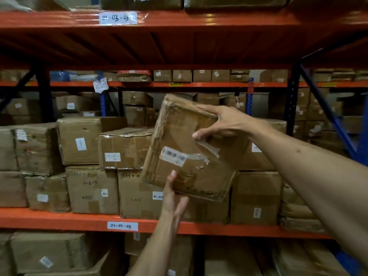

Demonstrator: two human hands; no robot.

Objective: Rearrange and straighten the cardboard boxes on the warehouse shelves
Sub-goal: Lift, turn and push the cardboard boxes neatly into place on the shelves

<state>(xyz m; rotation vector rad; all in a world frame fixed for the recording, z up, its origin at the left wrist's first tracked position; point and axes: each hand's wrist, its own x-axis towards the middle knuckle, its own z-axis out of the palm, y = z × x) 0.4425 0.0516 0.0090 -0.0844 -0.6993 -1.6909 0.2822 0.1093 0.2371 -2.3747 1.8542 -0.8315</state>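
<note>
A flat, taped cardboard box (pixel 185 142) with a barcode label is tilted in the air in front of the middle shelf. My right hand (pixel 221 121) grips its upper right edge, thumb on the front face. My left hand (pixel 173 196) supports its lower edge from below, thumb on the front. Behind it, stacked cardboard boxes (pixel 125 148) fill the shelf in two layers, some crooked and dented.
The orange shelf beam (pixel 59 218) labelled 01-02-03 runs below the boxes, and another orange beam (pixel 219 18) hangs above. A blue upright (pixel 291 108) stands at the right. More boxes lie on the lower shelf (pixel 47 253) and on racks behind.
</note>
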